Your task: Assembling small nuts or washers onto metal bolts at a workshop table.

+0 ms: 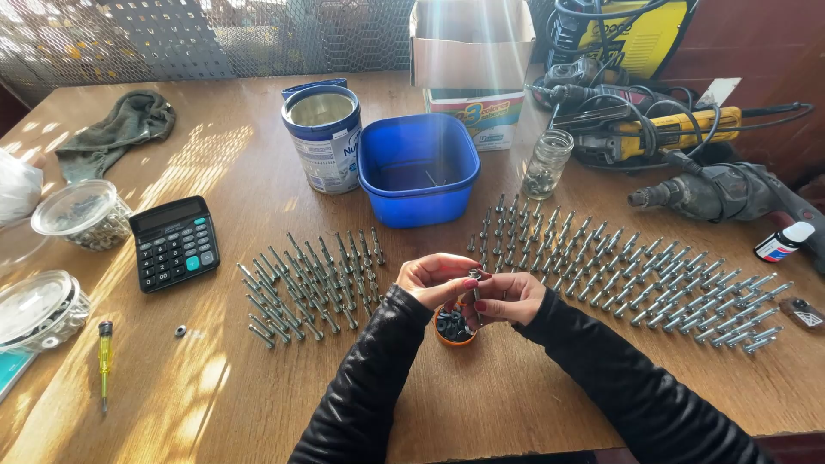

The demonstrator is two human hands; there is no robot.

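My left hand (435, 279) and my right hand (507, 296) meet over a small orange cup (453, 330) of dark small parts near the table's front. Together they grip one grey metal bolt (473, 277), held upright between the fingertips. Left of my hands lie rows of bolts (309, 283) laid side by side. To the right a much larger spread of bolts (636, 271) runs in slanted rows toward the table's right edge. Both sleeves are black.
A blue plastic tub (418, 168), an open tin can (324, 137), a glass jar (547, 163) and a cardboard box (472, 51) stand behind. A calculator (174, 242), two lidded plastic containers (82, 215), a yellow screwdriver (105, 361) and a loose nut (180, 330) lie left. Power drills (713, 193) sit right.
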